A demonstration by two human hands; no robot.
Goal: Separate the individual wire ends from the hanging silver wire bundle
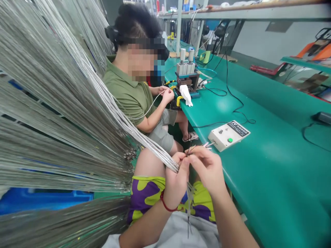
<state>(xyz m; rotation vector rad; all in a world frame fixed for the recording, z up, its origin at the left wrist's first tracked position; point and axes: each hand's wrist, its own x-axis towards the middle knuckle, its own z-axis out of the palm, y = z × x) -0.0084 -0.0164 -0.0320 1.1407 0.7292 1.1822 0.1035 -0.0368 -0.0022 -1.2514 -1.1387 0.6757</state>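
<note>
A bundle of pale grey cables (155,148) runs down from the upper left into my left hand (177,179), which is closed round it near its end. Thin dark wire ends (190,151) stick out past my left thumb. My right hand (208,168) pinches at these wire ends with thumb and forefinger, its fingertips close against the left hand's. Below the hands, stripped strands (190,199) hang over my lap. Exactly which wire the right fingers grip is too small to tell.
Hanging cables (64,103) fill the left side, above a blue tray (46,199). A co-worker (131,96) sits ahead, holding a cable. On the green bench (269,172) are a white control box (229,135), a small press (187,77), a white glove (185,94) and black leads.
</note>
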